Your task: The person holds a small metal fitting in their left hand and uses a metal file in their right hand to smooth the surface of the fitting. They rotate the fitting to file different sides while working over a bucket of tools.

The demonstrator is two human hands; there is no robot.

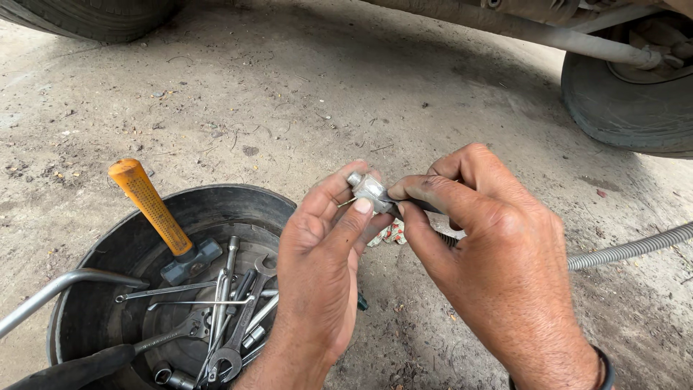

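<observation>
Head view, looking down: small silver metal cylindrical fitting (368, 191) pinched between both hands, in mid-air above the dusty ground, just right of the black tub; left hand (321, 267) curled narrow around the fitting from below and the left, thumb tip pressed on its side, fingers closed behind it; right hand (484, 249) closed on the dark cable end (419, 206) entering the fitting from the right, forefinger and thumb meeting just beside the metal; a dark band at the right wrist; grime on fingertips of both hands.

Trailing away to the right from under the right hand, a grey ribbed flexible conduit (628, 250) lying on the ground; fitting dull and smooth, with a narrower rounded stub at its upper-left end.

Lower left, a round black rubber tub (216, 206), seemingly cut from a tyre, with thick matt wall; inside, a hammer with an orange ribbed plastic handle (148, 206) and grey steel head, handle leaning over the rim; beside it a heap of bare steel spanners and sockets (231, 318), shiny and lightly soiled; a curved grey metal bar (50, 292) crossing the tub's left edge.

Ground of pale, gritty compacted dirt (289, 94), scattered with twigs; worn black tyre (628, 108) at upper right under a vehicle's rusty underside.
</observation>
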